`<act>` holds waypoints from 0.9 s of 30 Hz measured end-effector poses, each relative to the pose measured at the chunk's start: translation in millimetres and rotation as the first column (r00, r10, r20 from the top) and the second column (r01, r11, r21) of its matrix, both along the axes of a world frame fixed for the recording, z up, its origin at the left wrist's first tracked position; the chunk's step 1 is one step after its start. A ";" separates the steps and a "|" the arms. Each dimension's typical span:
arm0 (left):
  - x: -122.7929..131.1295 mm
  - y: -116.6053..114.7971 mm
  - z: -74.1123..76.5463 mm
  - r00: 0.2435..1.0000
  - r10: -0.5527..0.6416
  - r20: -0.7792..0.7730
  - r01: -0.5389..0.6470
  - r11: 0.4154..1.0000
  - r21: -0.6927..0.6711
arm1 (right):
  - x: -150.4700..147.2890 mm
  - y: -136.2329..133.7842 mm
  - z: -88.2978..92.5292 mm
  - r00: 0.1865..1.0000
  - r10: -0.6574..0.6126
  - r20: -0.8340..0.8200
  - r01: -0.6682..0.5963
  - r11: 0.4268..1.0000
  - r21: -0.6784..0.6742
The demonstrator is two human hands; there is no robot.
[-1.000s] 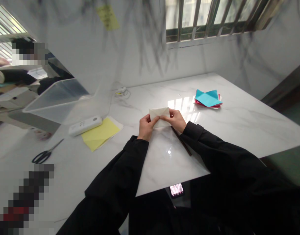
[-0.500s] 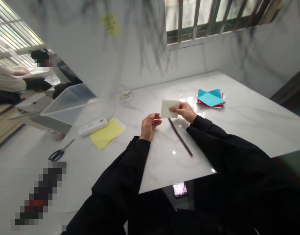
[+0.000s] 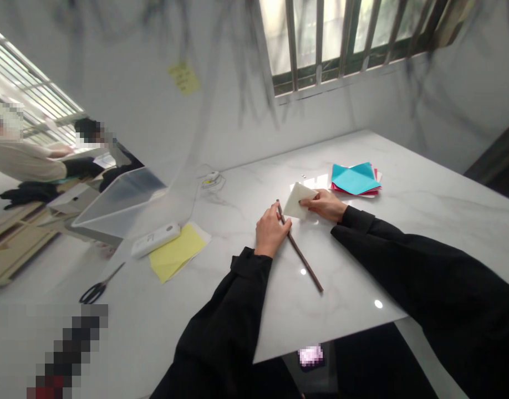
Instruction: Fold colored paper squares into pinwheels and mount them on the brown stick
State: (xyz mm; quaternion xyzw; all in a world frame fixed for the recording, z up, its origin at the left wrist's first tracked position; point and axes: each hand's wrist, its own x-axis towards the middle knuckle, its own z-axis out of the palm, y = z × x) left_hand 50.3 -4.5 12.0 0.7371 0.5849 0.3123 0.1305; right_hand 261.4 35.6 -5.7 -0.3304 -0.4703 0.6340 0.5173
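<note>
My right hand (image 3: 327, 206) pinches the folded white paper (image 3: 296, 200) between thumb and fingers, just above the worktop (image 3: 362, 255). My left hand (image 3: 271, 230) has its thumb and fingers at the far end of the brown stick (image 3: 303, 260); I cannot tell whether that grip is closed on it. The coloured paper stack (image 3: 355, 179) lies beyond my right hand, the yellow paper (image 3: 175, 256) to my left.

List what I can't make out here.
All in the head view:
Right hand: some fingertips, behind folded paper.
Dark stick: short stretch, covered by left hand.
Wall note: writing, too small, blurred.
Phone: screen, masked by pixelation.
Dark object: pixelated, cut off by bottom edge.
</note>
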 end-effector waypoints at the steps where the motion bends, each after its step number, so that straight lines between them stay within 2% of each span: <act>1: -3.0 2.8 -1.2 0.999 -0.008 0.051 0.009 1.000 -0.017 | 0.9 -0.5 -0.6 1.000 0.000 0.018 0.000 1.000 0.008; 4: -19.4 6.6 -3.8 0.946 -0.022 0.323 0.073 0.987 -0.145 | 2.8 -1.7 -3.6 0.999 -0.014 0.040 0.013 0.999 0.036; 6: -30.8 6.3 -2.9 0.847 -0.015 0.532 0.154 0.963 -0.219 | 2.9 -2.1 -5.4 0.998 -0.017 0.054 0.014 0.999 0.052; 9: -40.6 4.9 3.1 0.719 0.000 0.695 0.280 0.916 -0.289 | 2.4 -2.5 -5.2 0.996 -0.016 0.089 0.008 0.996 0.086; 15: -48.7 6.9 13.6 0.640 0.007 0.768 0.448 0.809 -0.380 | 3.9 -5.1 5.6 0.976 -0.059 0.208 0.019 0.982 0.190; 20: -57.8 8.7 16.0 0.672 -0.106 0.733 0.570 0.707 -0.419 | 4.0 -8.9 10.5 0.951 -0.061 0.302 -0.036 0.951 0.306; 24: -60.7 6.9 20.5 0.698 -0.198 0.689 0.621 0.646 -0.444 | 4.0 -14.1 14.8 0.931 -0.119 0.344 -0.068 0.871 0.486; 27: -61.1 6.0 21.6 0.688 -0.216 0.693 0.640 0.631 -0.439 | 5.0 -17.9 20.4 0.899 -0.204 0.387 -0.086 0.785 0.613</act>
